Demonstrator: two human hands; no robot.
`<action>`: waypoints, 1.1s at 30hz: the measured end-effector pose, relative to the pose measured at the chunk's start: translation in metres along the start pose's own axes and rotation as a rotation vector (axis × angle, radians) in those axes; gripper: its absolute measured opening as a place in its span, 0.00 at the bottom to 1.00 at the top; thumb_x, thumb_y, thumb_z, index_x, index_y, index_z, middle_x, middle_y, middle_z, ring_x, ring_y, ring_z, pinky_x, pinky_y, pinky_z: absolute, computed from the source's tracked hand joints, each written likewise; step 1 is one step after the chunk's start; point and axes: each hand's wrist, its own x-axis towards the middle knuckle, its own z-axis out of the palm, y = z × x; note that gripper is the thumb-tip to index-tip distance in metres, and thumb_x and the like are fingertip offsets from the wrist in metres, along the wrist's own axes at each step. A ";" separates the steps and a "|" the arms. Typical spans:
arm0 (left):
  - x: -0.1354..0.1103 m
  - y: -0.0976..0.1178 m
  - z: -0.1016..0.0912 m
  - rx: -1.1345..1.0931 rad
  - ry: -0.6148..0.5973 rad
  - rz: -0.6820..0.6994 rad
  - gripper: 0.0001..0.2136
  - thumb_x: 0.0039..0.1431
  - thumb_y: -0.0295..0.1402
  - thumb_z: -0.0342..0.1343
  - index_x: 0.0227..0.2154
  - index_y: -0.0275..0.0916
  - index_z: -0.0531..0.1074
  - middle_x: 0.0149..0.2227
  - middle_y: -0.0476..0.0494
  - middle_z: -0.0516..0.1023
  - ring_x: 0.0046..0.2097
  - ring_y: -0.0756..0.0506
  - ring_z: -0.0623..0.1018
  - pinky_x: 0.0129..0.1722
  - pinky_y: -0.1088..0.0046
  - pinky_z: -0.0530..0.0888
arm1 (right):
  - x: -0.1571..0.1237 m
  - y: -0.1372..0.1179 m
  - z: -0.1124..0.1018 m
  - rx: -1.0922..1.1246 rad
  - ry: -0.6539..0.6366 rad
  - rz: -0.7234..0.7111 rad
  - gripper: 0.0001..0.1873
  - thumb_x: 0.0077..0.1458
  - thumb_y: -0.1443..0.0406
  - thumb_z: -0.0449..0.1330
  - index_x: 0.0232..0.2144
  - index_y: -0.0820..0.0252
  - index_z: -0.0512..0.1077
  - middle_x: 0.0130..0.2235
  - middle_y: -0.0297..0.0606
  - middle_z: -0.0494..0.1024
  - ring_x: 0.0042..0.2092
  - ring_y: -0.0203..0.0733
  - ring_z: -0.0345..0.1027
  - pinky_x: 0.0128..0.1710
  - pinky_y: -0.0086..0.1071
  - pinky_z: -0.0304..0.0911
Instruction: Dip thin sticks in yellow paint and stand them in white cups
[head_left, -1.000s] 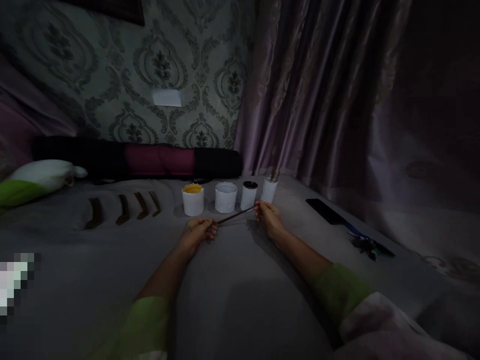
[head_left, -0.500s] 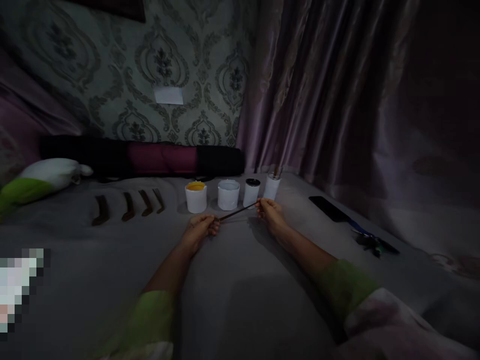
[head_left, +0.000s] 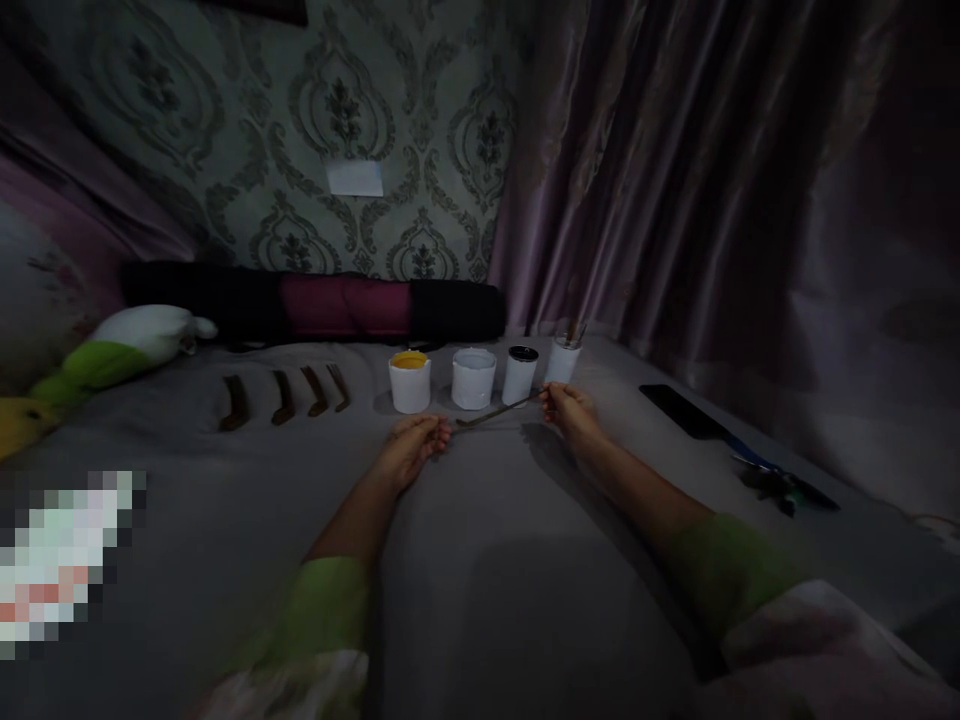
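A thin dark stick (head_left: 499, 409) with a slightly wider brown tip slants between my hands. My right hand (head_left: 570, 412) pinches its upper right end, in front of the white container at the far right. Close to the lower left tip, my left hand (head_left: 416, 443) has its fingers curled together, with a small gap to the stick and nothing visible in them. Behind stand a white tub with yellow contents (head_left: 410, 386), a white tub with pale contents (head_left: 473, 382), a narrower white pot with a black top (head_left: 520, 377) and a white container with thin sticks (head_left: 564, 358).
Several brown L-shaped pieces (head_left: 281, 400) lie in a row on the grey cloth (head_left: 480, 600). A plush toy (head_left: 127, 345) lies at left, near a blurred patch. A black and maroon roll (head_left: 345, 305) lines the wall. A dark flat object (head_left: 682, 410) with a blue strap is at right.
My left hand has let go of the stick's lower end, and that tip now shows apart from its fingers. My right hand still holds the other end. The whole view has shifted slightly.
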 end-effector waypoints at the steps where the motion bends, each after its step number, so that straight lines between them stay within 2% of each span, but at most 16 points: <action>1: 0.000 0.000 -0.001 -0.013 0.005 -0.003 0.05 0.53 0.22 0.49 0.26 0.30 0.69 0.23 0.44 0.73 0.22 0.55 0.71 0.21 0.82 0.67 | 0.001 -0.002 -0.003 -0.009 0.006 -0.007 0.08 0.43 0.62 0.60 0.25 0.61 0.68 0.23 0.32 0.70 0.21 0.28 0.60 0.16 0.22 0.55; 13: 0.002 0.002 -0.006 -0.086 0.014 -0.041 0.04 0.54 0.22 0.49 0.27 0.31 0.69 0.24 0.44 0.74 0.24 0.56 0.72 0.23 0.84 0.68 | 0.011 -0.036 -0.031 -0.085 0.046 -0.085 0.05 0.48 0.65 0.57 0.25 0.63 0.69 0.23 0.34 0.70 0.21 0.28 0.61 0.16 0.21 0.56; 25: -0.002 0.003 -0.005 -0.089 0.024 -0.054 0.05 0.54 0.21 0.48 0.28 0.32 0.69 0.24 0.45 0.74 0.23 0.56 0.72 0.21 0.84 0.69 | 0.031 -0.111 -0.047 -0.151 0.173 -0.199 0.06 0.50 0.71 0.54 0.22 0.65 0.67 0.20 0.33 0.68 0.18 0.27 0.59 0.14 0.21 0.55; 33: -0.001 0.003 -0.006 -0.068 0.009 -0.047 0.05 0.54 0.21 0.48 0.28 0.31 0.69 0.24 0.44 0.73 0.23 0.55 0.72 0.22 0.84 0.70 | 0.052 -0.144 -0.059 -0.167 0.232 -0.295 0.06 0.50 0.71 0.53 0.23 0.65 0.68 0.21 0.34 0.68 0.18 0.27 0.60 0.14 0.21 0.55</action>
